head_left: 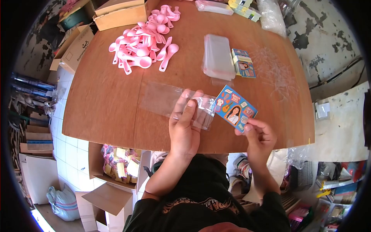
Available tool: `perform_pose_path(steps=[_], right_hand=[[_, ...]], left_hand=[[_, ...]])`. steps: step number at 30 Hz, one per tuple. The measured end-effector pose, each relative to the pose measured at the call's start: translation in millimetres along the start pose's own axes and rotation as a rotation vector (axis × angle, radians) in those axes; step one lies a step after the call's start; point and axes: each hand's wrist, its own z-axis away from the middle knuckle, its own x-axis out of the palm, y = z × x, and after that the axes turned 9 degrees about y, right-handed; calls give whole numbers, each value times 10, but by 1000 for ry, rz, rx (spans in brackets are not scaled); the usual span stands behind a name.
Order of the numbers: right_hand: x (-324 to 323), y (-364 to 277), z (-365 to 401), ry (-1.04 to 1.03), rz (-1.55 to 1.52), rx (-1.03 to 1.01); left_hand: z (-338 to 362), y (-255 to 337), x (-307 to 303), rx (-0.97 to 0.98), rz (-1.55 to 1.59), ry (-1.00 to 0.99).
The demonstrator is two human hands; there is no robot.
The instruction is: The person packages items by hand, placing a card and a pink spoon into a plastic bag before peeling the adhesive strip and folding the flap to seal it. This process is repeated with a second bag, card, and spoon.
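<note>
My left hand [186, 125] grips a clear plastic bag [160, 101] that stretches out to the left, its thumb pressed on the film. Between the fingers and thumb of my right hand [258, 134] is a blue printed card [235, 109] with a picture of a person and a guitar. The card's left corner meets the right end of the bag; whether it is inside cannot be made out. Beyond my hands lie a stack of clear bags [217, 56] and a banded stack of similar cards [244, 63].
A heap of pink spoons [141, 44] lies on the brown table [104, 104], near a cardboard box [119, 15]. Thin clear strips [274, 71] are scattered at the right. Below the front edge, an open carton [96, 160] holds packed pink and yellow items.
</note>
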Motion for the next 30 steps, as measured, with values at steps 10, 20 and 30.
perform_pose_path(steps=[10, 20, 30], right_hand=[[304, 302, 343, 152, 25, -178], [362, 398, 423, 57, 224, -333], [324, 441, 372, -26, 173, -335]], left_hand=[[-2, -17, -61, 16, -6, -31], [-29, 75, -99, 110, -20, -16], [-46, 41, -83, 86, -42, -75]])
